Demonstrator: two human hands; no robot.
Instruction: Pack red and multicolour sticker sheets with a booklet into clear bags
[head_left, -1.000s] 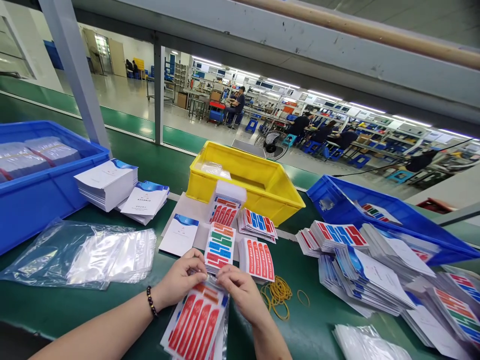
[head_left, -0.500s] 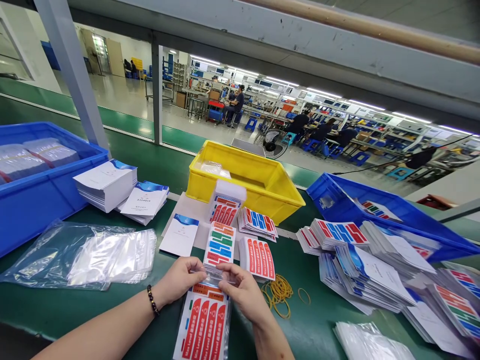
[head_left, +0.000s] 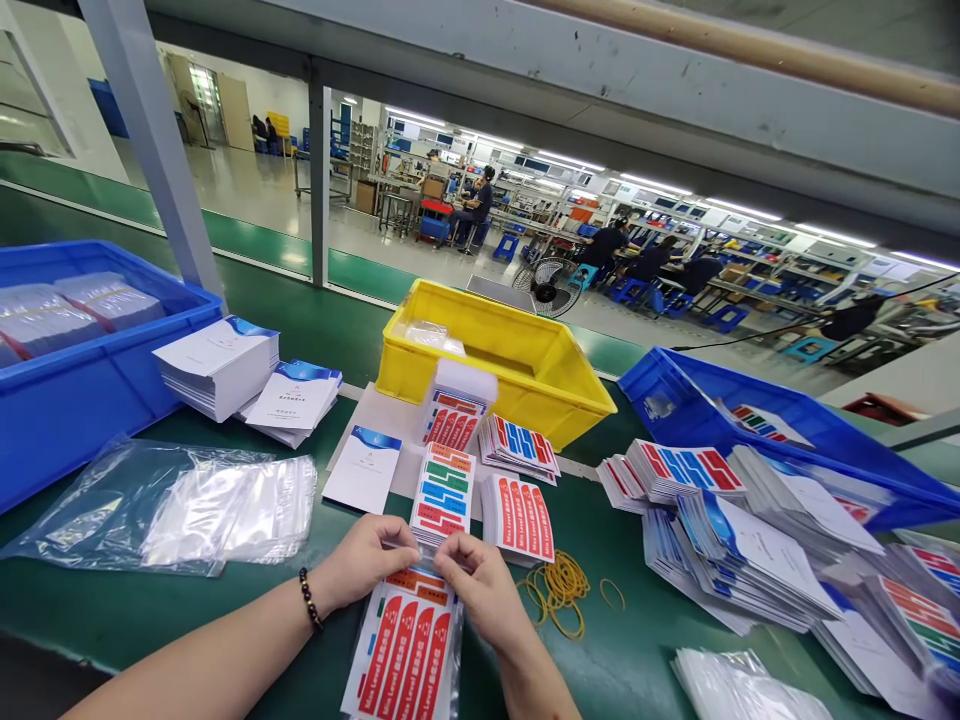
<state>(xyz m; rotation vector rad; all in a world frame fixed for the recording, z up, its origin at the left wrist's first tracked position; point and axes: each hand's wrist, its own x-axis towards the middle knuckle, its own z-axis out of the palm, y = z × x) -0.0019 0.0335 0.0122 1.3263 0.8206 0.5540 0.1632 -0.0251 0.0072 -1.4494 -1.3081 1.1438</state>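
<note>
A clear plastic bag (head_left: 454,650) with a red and white "Max Level / Min Level" label sheet (head_left: 401,655) inside lies at the front of the bench. My left hand (head_left: 366,562) pinches the left side of its top edge, thumb and forefinger together. On the other side of that edge, my right hand (head_left: 480,585) is closed with its fingertips on the film. Just beyond my fingers is a stack of multicoloured label sheets (head_left: 444,490). To its right stands a pile of red label sheets (head_left: 519,520), and to its left a white and blue booklet (head_left: 364,470).
Yellow rubber bands (head_left: 559,590) lie right of my hands. A yellow bin (head_left: 510,385) stands behind the stacks, with blue bins (head_left: 82,415) at either side. Booklet piles (head_left: 750,560) fill the right; empty clear bags (head_left: 232,510) lie left. People sit at far benches.
My right hand's fingers have closed in on the bag's top edge and my two hands are slightly nearer each other. The view has shifted slightly.
</note>
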